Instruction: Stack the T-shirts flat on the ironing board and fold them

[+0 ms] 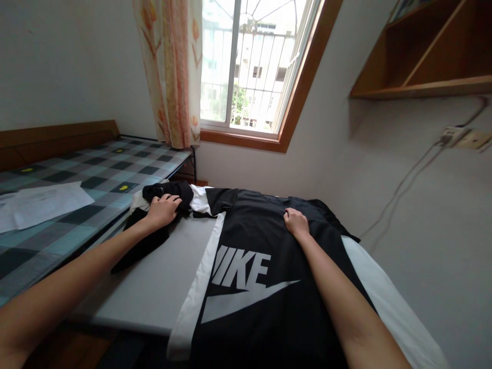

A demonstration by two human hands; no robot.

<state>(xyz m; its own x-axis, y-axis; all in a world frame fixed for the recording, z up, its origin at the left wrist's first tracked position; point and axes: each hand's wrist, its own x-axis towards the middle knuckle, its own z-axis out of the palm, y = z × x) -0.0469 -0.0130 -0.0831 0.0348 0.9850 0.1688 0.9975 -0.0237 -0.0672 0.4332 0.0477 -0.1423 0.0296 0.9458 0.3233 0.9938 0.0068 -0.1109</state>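
Observation:
A black and white T-shirt [269,225] with a grey NIKE print lies spread over the table, its lower part reaching down toward me. Its left sleeve meets a bundle of black clothing [184,195] at the table's far left corner. My left hand [163,210] rests on that bundle, fingers apart over the cloth. On the upper chest of the T-shirt, below the collar, my right hand [295,222] has its fingers curled in against the fabric. A flap of black cloth [144,243] hangs beside my left forearm.
The pale tabletop [134,292] shows left of the T-shirt. Beside it stands a bed with a checked mattress [103,166], papers [49,205] lying on it. Behind are a curtain [175,77] and barred window [253,77]. A wooden shelf [418,87] and plugged-in cables [407,179] are at right.

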